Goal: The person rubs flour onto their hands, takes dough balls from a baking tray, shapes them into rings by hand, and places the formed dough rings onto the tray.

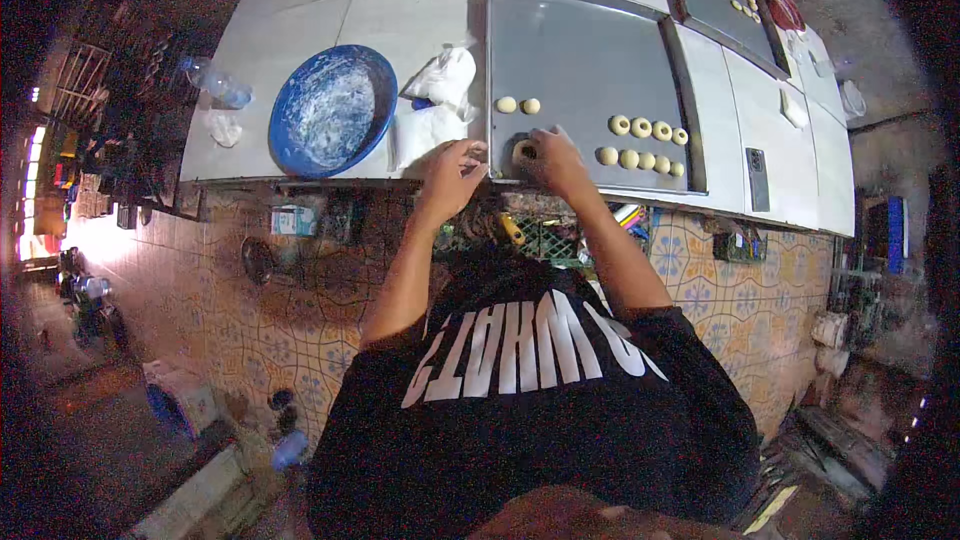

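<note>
My right hand (554, 162) is at the near left corner of a grey metal tray (590, 50), its fingers on a ring of dough (522, 151) with a dark hole. My left hand (460, 176) is just left of the tray, by the table's front edge. Its fingers are slightly curled and apart, with nothing visible in them. Beyond my right hand, two round dough balls (518, 105) sit on the tray. To the right lie two rows of small dough pieces: holed rings (643, 127) behind and plain balls (640, 160) in front.
A blue basin (384, 130) dusted with white powder stands left on the white-tiled table (300, 0). White bags (443, 75) lie between basin and tray. Another tray (715, 15) with dough balls is at the far right. A dark rectangular object (758, 180) rests near the right front edge.
</note>
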### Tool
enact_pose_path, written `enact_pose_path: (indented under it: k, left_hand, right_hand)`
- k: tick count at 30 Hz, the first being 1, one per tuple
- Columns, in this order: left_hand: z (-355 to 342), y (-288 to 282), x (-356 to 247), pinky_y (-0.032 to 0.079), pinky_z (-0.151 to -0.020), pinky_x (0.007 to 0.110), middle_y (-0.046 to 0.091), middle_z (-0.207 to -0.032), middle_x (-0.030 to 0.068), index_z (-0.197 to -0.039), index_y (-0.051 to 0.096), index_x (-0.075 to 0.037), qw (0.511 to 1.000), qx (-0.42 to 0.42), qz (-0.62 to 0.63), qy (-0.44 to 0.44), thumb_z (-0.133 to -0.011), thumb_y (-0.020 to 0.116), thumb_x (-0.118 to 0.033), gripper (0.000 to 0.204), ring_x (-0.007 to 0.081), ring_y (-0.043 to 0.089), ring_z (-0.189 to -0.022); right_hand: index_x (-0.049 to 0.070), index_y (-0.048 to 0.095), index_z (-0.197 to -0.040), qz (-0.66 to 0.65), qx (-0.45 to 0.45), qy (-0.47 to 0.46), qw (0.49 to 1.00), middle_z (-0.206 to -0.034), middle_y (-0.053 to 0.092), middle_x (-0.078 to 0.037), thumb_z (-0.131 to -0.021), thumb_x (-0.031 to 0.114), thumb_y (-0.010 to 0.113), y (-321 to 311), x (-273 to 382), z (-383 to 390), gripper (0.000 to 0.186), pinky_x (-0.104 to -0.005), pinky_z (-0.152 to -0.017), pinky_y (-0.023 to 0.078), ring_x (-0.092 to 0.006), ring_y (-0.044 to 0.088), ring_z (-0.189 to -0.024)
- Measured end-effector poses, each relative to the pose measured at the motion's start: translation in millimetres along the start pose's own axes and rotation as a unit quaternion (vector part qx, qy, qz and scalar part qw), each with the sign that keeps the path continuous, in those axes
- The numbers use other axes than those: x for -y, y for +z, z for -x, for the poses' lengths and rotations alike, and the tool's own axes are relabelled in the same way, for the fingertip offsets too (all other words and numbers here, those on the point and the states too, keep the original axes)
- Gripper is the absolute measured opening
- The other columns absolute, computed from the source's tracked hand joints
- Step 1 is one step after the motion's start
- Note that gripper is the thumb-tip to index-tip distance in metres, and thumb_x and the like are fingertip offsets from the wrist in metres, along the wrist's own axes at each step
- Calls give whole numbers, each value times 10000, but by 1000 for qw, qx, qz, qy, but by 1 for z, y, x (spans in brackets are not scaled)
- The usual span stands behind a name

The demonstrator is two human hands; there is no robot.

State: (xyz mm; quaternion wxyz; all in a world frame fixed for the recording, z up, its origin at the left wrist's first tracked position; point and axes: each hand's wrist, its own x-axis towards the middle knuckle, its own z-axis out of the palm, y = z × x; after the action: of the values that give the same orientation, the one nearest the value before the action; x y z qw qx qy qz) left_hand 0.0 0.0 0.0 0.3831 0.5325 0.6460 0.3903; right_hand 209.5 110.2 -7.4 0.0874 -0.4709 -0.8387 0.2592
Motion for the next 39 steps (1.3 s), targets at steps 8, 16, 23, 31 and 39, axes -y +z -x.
enact_pose_path:
  k: [8, 16, 23, 31, 39]
  left_hand:
    - [-1, -5, 14, 595, -877, 387, 731, -1217, 154, -1278, 677, -16, 1000, -2, -4, 21, -941, 750, -81, 351, 255, 747, -1009]
    - [-6, 0, -22, 521, -1037, 432, 635, -1242, 99, -1220, 732, -124, 965, -51, -211, 145, -868, 812, -117, 361, 296, 623, -1186]
    - [-45, 19, -30, 388, -1180, 538, 555, -1459, 84, -1213, 761, -176, 873, 110, -371, 297, -750, 884, -193, 479, 352, 453, -1432]
    - [-69, 27, -20, 377, -1178, 476, 583, -1398, 73, -953, 793, -131, 825, 126, -413, 364, -704, 867, -157, 262, 319, 447, -1418]
    - [-60, 22, -32, 387, -1184, 489, 568, -1431, 72, -1111, 800, -140, 872, 146, -370, 284, -746, 897, -216, 385, 322, 447, -1423]
  right_hand:
    - [75, 713, -1190, -24, -53, -77, 995, -1118, 660, -221, -832, 200, 802, 25, -2, -7, 389, -530, -868, 535, -453, 646, -1052]
    - [88, 726, -1195, -44, -36, -148, 987, -1166, 696, -184, -862, 180, 772, 8, -20, -1, 349, -492, -952, 529, -427, 631, -1122]
    - [85, 749, -1167, -56, -16, -72, 996, -1115, 746, -193, -879, 215, 778, -24, -8, 22, 317, -480, -903, 544, -418, 692, -1060]
    - [54, 750, -1141, -99, 23, -38, 994, -1076, 747, -215, -909, 219, 748, -21, -31, 33, 285, -485, -876, 539, -436, 700, -1018]
    - [40, 706, -1230, -108, 34, -80, 990, -1163, 736, -215, -918, 223, 739, -14, -24, 21, 363, -517, -1009, 493, -463, 659, -1083]
